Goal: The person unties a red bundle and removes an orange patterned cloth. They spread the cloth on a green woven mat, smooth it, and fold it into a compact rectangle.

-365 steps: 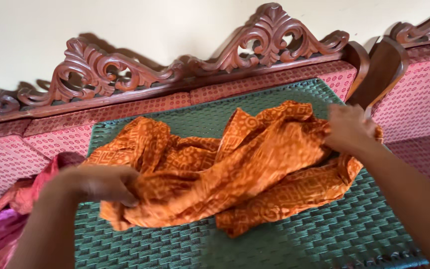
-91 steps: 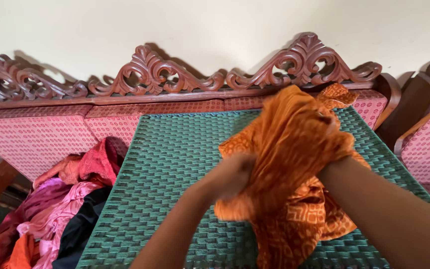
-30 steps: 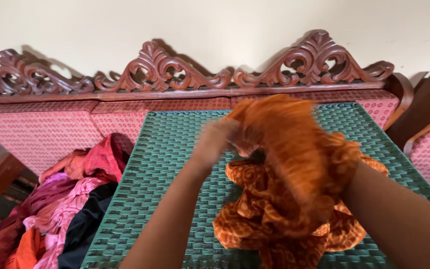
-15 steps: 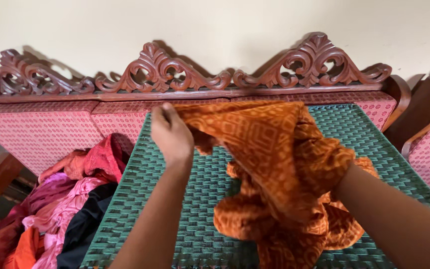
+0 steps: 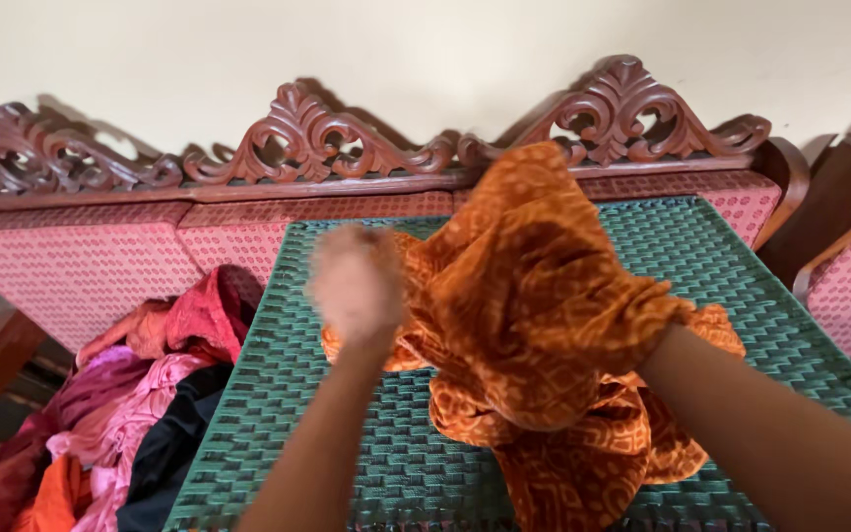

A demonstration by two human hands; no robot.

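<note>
Orange cloth (image 5: 544, 296) over right hand's grip

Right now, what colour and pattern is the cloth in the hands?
Orange cloth with a lighter geometric print, seen in the head view.

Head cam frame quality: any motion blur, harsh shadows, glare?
Head view: the left hand is smeared by motion blur, its fingers indistinct; the orange patterned cloth is soft near it, sharper lower down. The right hand is hidden inside the cloth. The green woven surface and carved wooden sofa back are sharp. Light is soft and even, carvings cast mild shadows on the wall, no glare.
</note>
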